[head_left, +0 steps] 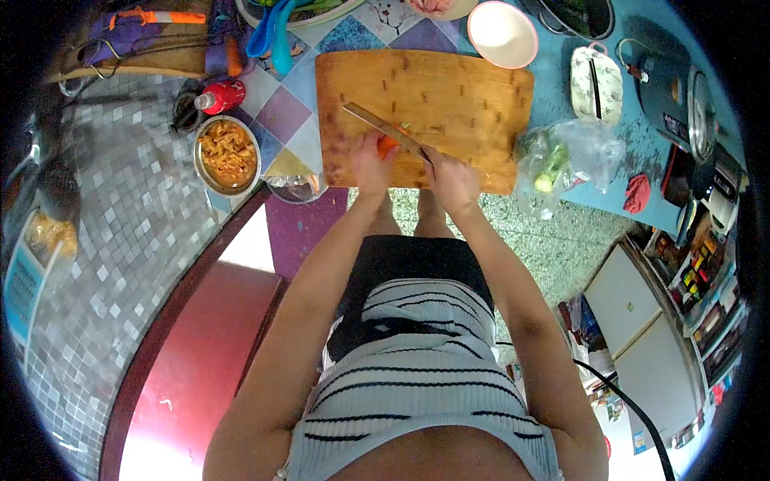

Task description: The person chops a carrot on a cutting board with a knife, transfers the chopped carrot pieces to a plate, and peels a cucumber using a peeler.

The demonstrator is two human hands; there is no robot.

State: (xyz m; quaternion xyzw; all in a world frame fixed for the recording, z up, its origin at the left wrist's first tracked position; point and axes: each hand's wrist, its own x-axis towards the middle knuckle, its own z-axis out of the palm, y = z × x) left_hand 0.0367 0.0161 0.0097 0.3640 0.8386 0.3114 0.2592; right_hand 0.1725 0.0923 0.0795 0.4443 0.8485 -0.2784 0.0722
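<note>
1. Nearest the camera was a white top (417,385) with black stripes, which the person wore.
2. A small orange piece of food (387,146) was on the near half of a big wooden board (433,80), a bit left of the middle.
3. The left hand (370,167) had its fingers curled around the orange piece, holding it.
4. A long knife (385,130) slanted over the board, right by the orange piece. I could not tell if the blade touched it.
5. The right hand (454,180) had its fingers wrapped tight around the knife's handle.
6. The board lay on a blue desk (553,80).
7. To the left was a metal bowl (233,191) full of brownish-orange food, with a red bottle (223,97) just past it.
8. A white bowl (503,36) with a pink rim was by the board's far right corner.
9. To the right was a see-through bag (592,152) with something green inside. A red cloth (637,194) lay farther right.
</note>
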